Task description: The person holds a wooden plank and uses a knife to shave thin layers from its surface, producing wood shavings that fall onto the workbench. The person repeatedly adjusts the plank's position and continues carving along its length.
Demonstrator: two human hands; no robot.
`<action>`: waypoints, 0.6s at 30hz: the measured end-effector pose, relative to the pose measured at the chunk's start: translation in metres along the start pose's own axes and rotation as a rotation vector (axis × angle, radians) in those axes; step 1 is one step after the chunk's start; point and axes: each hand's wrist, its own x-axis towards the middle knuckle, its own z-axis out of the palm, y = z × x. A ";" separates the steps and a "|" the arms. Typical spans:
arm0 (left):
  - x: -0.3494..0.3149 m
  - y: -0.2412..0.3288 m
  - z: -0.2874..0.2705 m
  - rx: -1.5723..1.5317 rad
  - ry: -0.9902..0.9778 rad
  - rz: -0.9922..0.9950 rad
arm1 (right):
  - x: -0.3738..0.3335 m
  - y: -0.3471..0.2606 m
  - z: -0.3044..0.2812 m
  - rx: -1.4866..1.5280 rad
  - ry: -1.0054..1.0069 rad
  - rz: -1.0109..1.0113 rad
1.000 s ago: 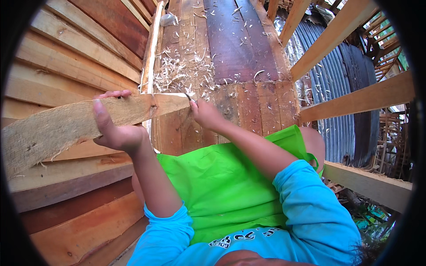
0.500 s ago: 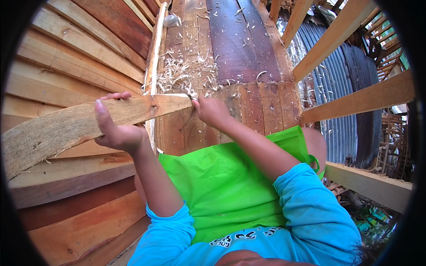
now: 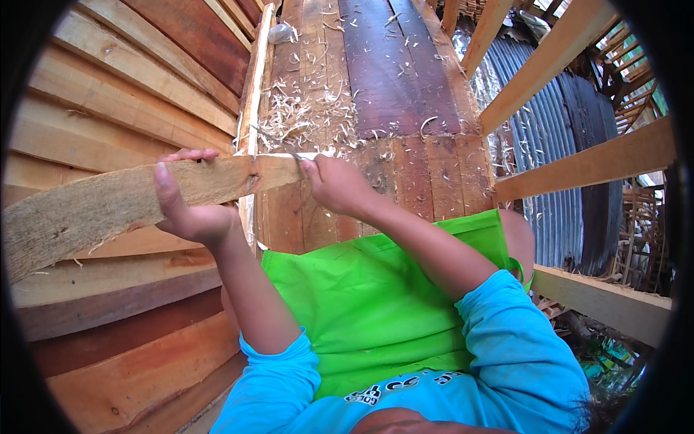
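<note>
A long, rough piece of wood point(image 3: 101, 199) slants from the left rim toward the middle, narrowing at its right end. My left hand point(image 3: 195, 217) grips it, with the thumb on the near face and fingertips over the far edge. At the narrow end, my right hand point(image 3: 340, 184) is closed round a knife point(image 3: 280, 143); its handle is hidden in the fist. The thin, dark blade points up and left over the wood's pale, freshly cut far edge. Part of the wood's right tip lies behind my right hand.
Curled wood shavings point(image 3: 307, 119) lie heaped on the plank floor point(image 3: 390, 79) beyond my hands. A plank wall point(image 3: 130, 94) rises on the left. To the right are wooden rails point(image 3: 585, 163) and corrugated metal sheets point(image 3: 542, 145). Green cloth point(image 3: 376, 289) covers my lap.
My right hand has shifted slightly, and the knife blade now reaches left across the wood's far edge. My left hand keeps its grip, and the wood has barely moved.
</note>
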 end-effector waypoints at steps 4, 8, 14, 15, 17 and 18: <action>-0.001 -0.001 0.008 0.026 0.003 0.014 | 0.009 0.031 0.016 0.125 -0.029 0.046; -0.001 0.001 -0.001 0.039 0.025 0.025 | -0.006 0.007 0.017 0.042 0.079 -0.088; 0.001 0.001 0.009 0.030 0.044 0.026 | 0.007 0.032 0.033 0.081 0.033 0.119; -0.001 0.001 0.006 0.027 0.054 0.017 | -0.007 0.020 0.028 0.089 0.120 0.019; -0.003 0.002 0.002 0.050 0.067 0.015 | 0.005 0.035 0.025 0.078 -0.010 0.056; -0.001 0.002 0.005 0.060 0.065 0.023 | 0.010 0.043 0.019 0.066 -0.059 0.074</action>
